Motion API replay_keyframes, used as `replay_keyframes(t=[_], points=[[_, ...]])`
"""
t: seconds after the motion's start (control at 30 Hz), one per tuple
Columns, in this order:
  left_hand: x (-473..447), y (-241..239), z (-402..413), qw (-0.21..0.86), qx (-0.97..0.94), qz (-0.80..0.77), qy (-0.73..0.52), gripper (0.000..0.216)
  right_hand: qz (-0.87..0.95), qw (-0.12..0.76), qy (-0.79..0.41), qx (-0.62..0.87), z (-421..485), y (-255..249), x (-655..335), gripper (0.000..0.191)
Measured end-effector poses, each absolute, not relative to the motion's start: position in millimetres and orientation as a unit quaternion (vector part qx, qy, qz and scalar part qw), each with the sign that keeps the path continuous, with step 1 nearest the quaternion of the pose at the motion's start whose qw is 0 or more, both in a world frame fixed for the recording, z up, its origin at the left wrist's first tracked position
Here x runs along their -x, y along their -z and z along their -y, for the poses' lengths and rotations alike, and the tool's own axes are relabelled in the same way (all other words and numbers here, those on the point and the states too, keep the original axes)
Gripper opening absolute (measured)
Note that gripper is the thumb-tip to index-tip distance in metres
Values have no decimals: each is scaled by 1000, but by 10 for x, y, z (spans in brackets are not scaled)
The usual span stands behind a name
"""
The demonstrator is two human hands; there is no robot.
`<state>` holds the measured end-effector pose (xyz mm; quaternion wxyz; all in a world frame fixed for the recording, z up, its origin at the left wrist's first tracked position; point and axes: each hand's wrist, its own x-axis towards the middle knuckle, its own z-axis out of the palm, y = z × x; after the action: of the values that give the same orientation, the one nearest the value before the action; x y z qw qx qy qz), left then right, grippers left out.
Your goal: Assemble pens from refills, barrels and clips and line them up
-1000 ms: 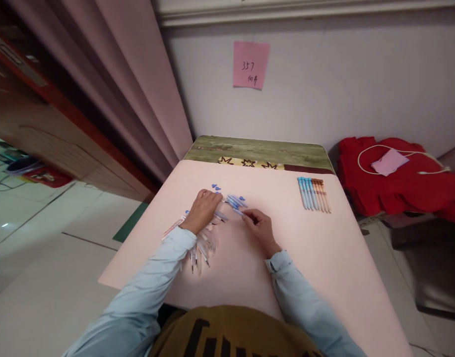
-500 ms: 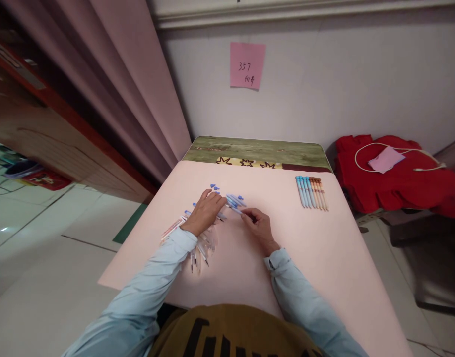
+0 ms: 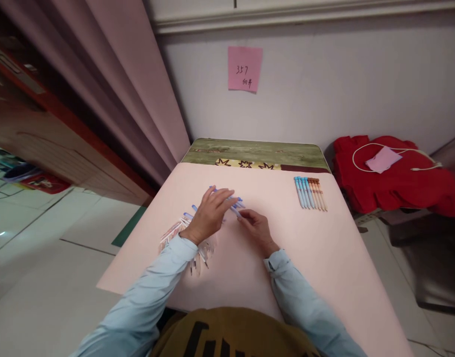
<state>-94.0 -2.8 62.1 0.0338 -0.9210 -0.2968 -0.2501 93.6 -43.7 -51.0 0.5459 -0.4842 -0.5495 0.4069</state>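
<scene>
My right hand [image 3: 257, 228] pinches the lower end of a pale blue pen barrel [image 3: 234, 211] between thumb and fingertips. At the barrel's other end is my left hand [image 3: 208, 215], palm down, its fingers bent over that end; its thumb is hidden. Behind the left fingers lie several blue pen parts [image 3: 240, 202], partly covered. Under and beside my left wrist spreads a pile of thin refills and clear or white pen parts [image 3: 170, 232]. A couple of blue pieces [image 3: 188, 216] rest just left of the left hand.
A neat row of blue pens [image 3: 304, 192] and brown-topped pens [image 3: 318, 194] lies at the right of the pink-covered table [image 3: 294, 267]. Beyond the right edge sits red cloth [image 3: 398, 193] with a white cable [image 3: 356, 156]. A pink note [image 3: 244, 69] hangs on the wall.
My left hand has shifted slightly right, its fingers reaching further over the barrel and covering more of the blue parts. My right hand keeps its pinch nearly in place.
</scene>
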Motion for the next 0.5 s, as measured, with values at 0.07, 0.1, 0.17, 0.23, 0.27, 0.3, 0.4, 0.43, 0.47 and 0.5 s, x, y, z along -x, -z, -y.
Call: replay_keyframes(t=[0.07, 0.1, 0.17, 0.23, 0.27, 0.3, 0.4, 0.43, 0.47, 0.5], points=[[981, -621, 74, 29, 879, 352, 321, 46, 539, 557, -410, 482, 430, 515, -924, 21], [1012, -608, 96, 23, 859, 375, 348, 43, 535, 560, -409, 483, 426, 511, -922, 21], [1090, -559, 140, 4, 833, 407, 373, 37, 529, 567, -395, 492, 420, 482, -938, 22], [1186, -489, 195, -16, 822, 427, 377, 32, 525, 573, -355, 519, 420, 421, -1004, 23], [1238, -451, 227, -24, 817, 437, 375, 30, 525, 573, -321, 541, 424, 383, -1058, 23], [1294, -413, 262, -30, 811, 448, 374, 28, 529, 567, -280, 566, 431, 347, -1123, 22], [1463, -308, 369, -44, 791, 482, 375, 25, 548, 497, -142, 658, 464, 286, -1346, 22], [1517, -279, 399, -49, 782, 492, 379, 24, 548, 465, -105, 687, 476, 289, -1412, 22], [1569, -254, 426, -54, 774, 501, 383, 23, 548, 434, -74, 711, 488, 303, -1467, 23], [1616, -234, 447, -59, 765, 510, 388, 22, 549, 404, -50, 730, 498, 325, -1509, 23]])
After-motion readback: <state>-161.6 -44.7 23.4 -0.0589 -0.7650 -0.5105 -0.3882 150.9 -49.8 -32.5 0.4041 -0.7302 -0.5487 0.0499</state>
